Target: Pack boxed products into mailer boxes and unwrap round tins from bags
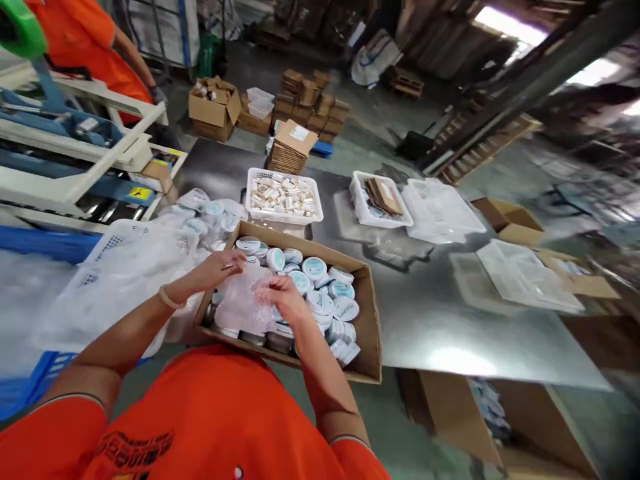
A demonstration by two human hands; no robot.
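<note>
A clear bubble-wrap bag (241, 303) is stretched between my hands over an open cardboard box (369, 320). My left hand (220, 269) is closed at its upper left edge, fingertips together. On the other side my right hand (284, 298) pinches the bag's right edge. Beneath them the box is filled with round, flat tins (320, 302) with white and teal lids, some lying flat and some on edge. Whether anything is inside the bag I cannot tell. Several tins in bubble wrap (215, 210) are heaped just beyond my left hand.
A white basket (133, 250) of bubble-wrap bags stands at the left. Across the metal table (425, 313) are a tray of small white-and-tan pieces (285, 195), stacked flat cardboard (290, 150), and plastic trays (440, 210). Another person in orange (95, 47) stands beside the machine (75, 143).
</note>
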